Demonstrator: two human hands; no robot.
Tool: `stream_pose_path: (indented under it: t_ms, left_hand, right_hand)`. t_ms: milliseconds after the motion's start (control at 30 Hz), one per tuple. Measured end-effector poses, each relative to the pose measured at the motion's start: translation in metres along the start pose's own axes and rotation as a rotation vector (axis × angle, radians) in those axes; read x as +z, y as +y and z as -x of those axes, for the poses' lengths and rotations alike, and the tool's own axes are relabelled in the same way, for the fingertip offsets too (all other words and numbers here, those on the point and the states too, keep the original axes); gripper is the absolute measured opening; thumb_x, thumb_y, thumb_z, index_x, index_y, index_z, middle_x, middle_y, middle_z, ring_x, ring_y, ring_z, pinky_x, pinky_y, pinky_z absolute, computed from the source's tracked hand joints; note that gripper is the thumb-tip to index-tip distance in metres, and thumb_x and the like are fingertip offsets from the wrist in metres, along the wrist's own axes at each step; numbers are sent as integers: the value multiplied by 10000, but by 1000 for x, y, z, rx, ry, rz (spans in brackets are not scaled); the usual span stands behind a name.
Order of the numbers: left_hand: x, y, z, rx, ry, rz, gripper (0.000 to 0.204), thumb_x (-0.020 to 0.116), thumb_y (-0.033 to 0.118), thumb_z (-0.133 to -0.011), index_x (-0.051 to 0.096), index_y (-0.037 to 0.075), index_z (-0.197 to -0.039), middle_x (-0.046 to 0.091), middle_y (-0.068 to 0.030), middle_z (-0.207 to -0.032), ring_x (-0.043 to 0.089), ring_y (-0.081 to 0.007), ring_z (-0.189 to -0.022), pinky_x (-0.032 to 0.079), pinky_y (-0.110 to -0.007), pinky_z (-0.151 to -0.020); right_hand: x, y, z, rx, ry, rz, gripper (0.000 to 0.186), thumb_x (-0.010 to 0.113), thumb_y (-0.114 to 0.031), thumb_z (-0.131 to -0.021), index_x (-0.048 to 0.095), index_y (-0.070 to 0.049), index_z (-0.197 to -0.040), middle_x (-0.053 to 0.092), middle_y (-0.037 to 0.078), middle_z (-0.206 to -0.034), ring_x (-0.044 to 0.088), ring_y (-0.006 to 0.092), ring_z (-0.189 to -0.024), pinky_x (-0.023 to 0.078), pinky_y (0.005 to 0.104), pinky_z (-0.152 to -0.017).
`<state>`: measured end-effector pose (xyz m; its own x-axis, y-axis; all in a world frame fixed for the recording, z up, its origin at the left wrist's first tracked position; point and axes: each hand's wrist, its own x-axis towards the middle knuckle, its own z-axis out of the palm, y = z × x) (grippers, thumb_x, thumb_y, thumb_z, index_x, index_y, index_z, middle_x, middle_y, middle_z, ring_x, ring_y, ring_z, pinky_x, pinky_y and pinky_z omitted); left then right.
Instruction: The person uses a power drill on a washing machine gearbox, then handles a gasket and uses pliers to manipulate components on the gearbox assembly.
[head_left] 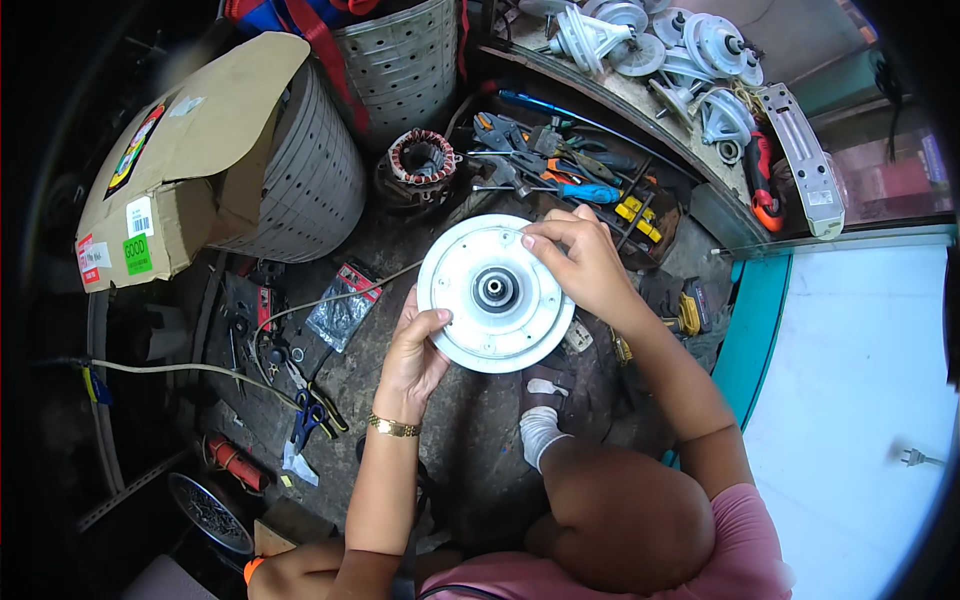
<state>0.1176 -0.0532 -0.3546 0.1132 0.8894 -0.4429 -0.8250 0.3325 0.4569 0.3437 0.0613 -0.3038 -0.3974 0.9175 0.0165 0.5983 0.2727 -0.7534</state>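
A round whitish metal disc (460, 270) with a dark ring and a small brass-coloured shaft end at its centre is held up above the floor, face toward me. It looks like a gear housing. My left hand (412, 355) grips its lower left rim, thumb on the face and the other fingers hidden behind. At the upper right rim, my right hand (585, 262) pinches the edge, with thumb and fingertips near a small hole. Several small holes dot the disc's face.
Pliers and other hand tools (560, 170) lie beyond the disc. A copper-wound stator (421, 158) stands left of them. Perforated metal drums (310, 170) and a cardboard box (190, 150) fill the far left. Similar white housings (715, 45) crowd a shelf. Scissors (307, 418) lie at left.
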Motion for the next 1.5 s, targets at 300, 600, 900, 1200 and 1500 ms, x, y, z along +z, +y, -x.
stream_pose_path:
  t_ms: [300, 600, 900, 1200, 1500]
  left_hand:
    - [7, -10, 3, 149, -28, 33, 681, 719, 67, -833, 427, -29, -1441, 592, -164, -1354, 612, -288, -1250, 514, -464, -1090]
    - [4, -7, 10, 190, 12, -78, 778, 702, 34, -802, 353, 13, -1497, 523, -143, -1412, 537, -270, -1320, 467, -443, -1134]
    - [19, 5, 11, 198, 41, -402, 704, 742, 89, -808, 402, 57, -1423, 539, -101, -1349, 532, -223, -1282, 419, -399, -1124]
    - [37, 21, 5, 156, -34, -396, 721, 822, 175, -817, 441, 41, -1415, 589, -91, -1314, 560, -191, -1241, 445, -358, -1080]
    - [12, -5, 4, 123, -1, -93, 685, 794, 189, -863, 475, 4, -1440, 642, -117, -1312, 640, -223, -1195, 529, -411, -1047]
  right_hand:
    - [19, 32, -4, -143, 24, -390, 330, 650, -290, -995, 691, -76, -1242, 577, 110, -1337, 529, 222, -1247, 363, 352, -1112]
    - [17, 12, 11, 114, -160, -954, 310, 632, -213, -1020, 615, -22, -1263, 667, 64, -1209, 607, 122, -1114, 470, 288, -994]
    - [3, 19, 3, 124, -141, -910, 302, 670, -122, -974, 605, 7, -1240, 667, 84, -1215, 626, 133, -1110, 494, 298, -999]
    - [-22, 0, -16, 12, -273, -850, 366, 714, -83, -927, 576, 14, -1252, 638, 86, -1231, 613, 156, -1164, 484, 313, -1033]
    - [5, 25, 6, -87, 3, -804, 520, 730, -279, -961, 482, -48, -1355, 411, 134, -1475, 577, 192, -1188, 507, 338, -966]
